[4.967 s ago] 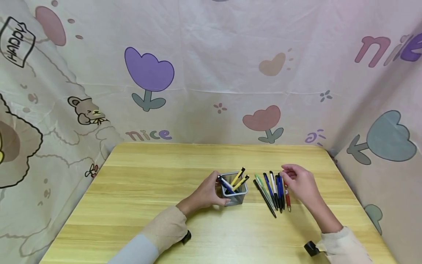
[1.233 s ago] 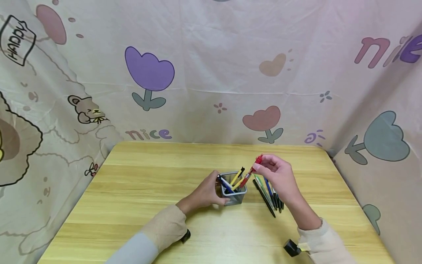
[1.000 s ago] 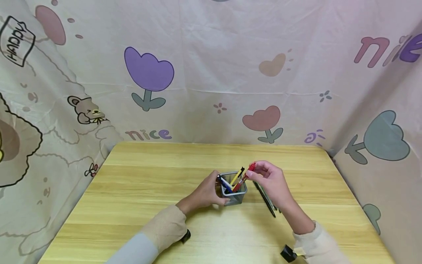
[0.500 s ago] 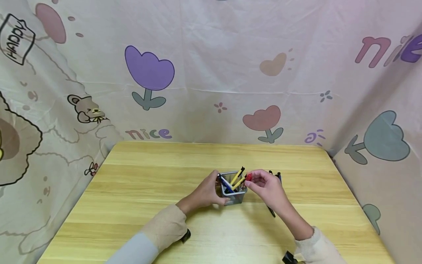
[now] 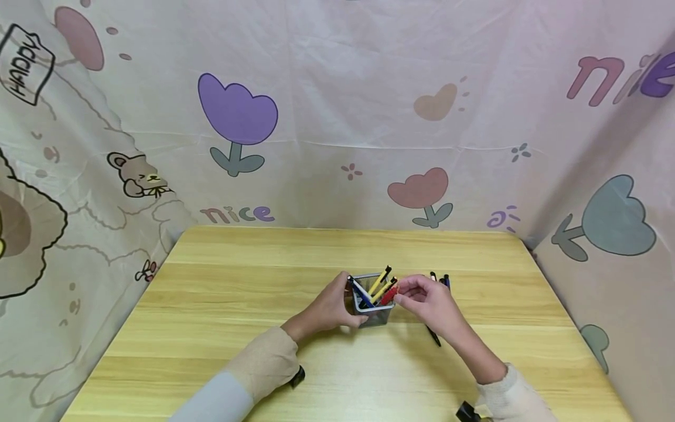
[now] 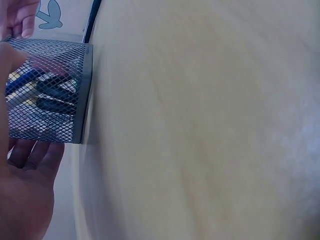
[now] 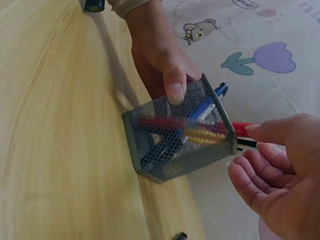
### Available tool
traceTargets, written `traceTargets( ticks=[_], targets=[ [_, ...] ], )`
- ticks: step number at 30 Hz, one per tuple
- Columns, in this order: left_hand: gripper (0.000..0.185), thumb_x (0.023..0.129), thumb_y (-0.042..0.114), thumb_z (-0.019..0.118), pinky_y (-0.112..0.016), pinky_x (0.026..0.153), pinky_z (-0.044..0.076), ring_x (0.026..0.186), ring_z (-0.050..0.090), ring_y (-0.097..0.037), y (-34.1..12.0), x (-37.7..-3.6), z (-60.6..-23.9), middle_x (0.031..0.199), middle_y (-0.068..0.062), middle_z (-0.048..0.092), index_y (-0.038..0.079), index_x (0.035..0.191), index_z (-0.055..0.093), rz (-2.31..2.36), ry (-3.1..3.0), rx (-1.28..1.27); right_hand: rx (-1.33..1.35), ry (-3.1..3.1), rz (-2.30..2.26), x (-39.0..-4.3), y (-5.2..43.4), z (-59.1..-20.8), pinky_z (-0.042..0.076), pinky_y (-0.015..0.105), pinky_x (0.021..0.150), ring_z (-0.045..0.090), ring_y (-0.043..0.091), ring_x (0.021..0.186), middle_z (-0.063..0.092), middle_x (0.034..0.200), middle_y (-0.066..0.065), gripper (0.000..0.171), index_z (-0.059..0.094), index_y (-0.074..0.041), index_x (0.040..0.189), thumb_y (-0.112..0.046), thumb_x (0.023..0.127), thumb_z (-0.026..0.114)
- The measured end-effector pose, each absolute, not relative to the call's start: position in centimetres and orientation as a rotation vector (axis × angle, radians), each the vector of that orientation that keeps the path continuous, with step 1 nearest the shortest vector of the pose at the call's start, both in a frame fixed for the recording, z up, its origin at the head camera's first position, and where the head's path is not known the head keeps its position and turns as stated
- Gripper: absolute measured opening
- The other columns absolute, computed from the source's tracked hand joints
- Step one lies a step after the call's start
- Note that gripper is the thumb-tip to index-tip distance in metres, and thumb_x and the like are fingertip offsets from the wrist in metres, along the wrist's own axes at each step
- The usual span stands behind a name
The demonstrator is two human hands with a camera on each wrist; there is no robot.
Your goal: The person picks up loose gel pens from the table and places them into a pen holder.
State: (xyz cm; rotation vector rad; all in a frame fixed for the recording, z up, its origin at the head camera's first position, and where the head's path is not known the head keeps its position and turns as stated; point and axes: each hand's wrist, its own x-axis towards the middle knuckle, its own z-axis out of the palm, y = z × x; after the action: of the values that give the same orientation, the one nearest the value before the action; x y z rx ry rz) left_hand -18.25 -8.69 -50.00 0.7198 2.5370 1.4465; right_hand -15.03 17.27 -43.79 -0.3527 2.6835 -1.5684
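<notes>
Pale cartoon-printed cloth with tulips and a bear hung behind and beside a light wooden surface (image 5: 237, 305). One square grey mesh pen holder (image 5: 373, 309) standing near the middle of the surface. Inside the holder, counted from the head view: two yellow pens (image 5: 381, 285), one blue pen (image 5: 361, 293) and one red pen (image 5: 389, 295), all leaning. Left hand (image 5: 332, 308) wrapped around the holder's left wall, thumb pressed on the mesh. Right hand (image 5: 429, 302) just right of the holder, fingers loosely bent and holding nothing, fingertips (image 7: 252, 128) just beside the red pen's top end; contact not clear. More pens (image 5: 439, 280) lying right of the holder, mostly hidden behind the right hand, so not countable.
</notes>
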Motion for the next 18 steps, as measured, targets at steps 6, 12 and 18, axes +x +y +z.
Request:
traceTargets(
  ticks=[6, 12, 18],
  targets=[
    [0.068, 0.071, 0.023, 0.093, -0.031, 0.098, 0.056, 0.109, 0.064, -0.015, -8.7, -18.4, -50.1, 0.114, -0.003, 0.062, 0.011, 0.12, 0.047, 1.415, 2.556, 0.708, -0.352, 2.715, -1.461, -15.3, 18.8, -44.1, 0.059, 0.018, 0.081, 0.07, 0.011, 0.091, 0.075, 0.105, 0.012, 0.028, 0.071, 0.0, 0.114, -0.012, 0.09, 0.079],
    [0.067, 0.071, 0.021, 0.092, -0.031, 0.101, 0.055, 0.111, 0.064, -0.014, -8.7, -18.4, -50.1, 0.114, -0.002, 0.061, 0.012, 0.12, 0.047, 1.419, 2.542, 0.693, -0.315, 2.833, -1.393, -16.2, 21.0, -44.5, 0.059, 0.016, 0.078, 0.07, 0.014, 0.089, 0.075, 0.102, 0.013, 0.029, 0.07, 0.004, 0.116, -0.009, 0.091, 0.078],
    [0.067, 0.072, 0.022, 0.092, -0.03, 0.098, 0.054, 0.107, 0.062, -0.013, -8.7, -18.3, -50.0, 0.113, -0.001, 0.06, 0.012, 0.121, 0.047, 1.411, 2.544, 0.685, -0.212, 2.924, -1.308, -17.4, 23.1, -44.9, 0.056, 0.013, 0.074, 0.072, 0.019, 0.09, 0.075, 0.103, 0.015, 0.029, 0.07, 0.004, 0.117, -0.012, 0.093, 0.075]
  ],
)
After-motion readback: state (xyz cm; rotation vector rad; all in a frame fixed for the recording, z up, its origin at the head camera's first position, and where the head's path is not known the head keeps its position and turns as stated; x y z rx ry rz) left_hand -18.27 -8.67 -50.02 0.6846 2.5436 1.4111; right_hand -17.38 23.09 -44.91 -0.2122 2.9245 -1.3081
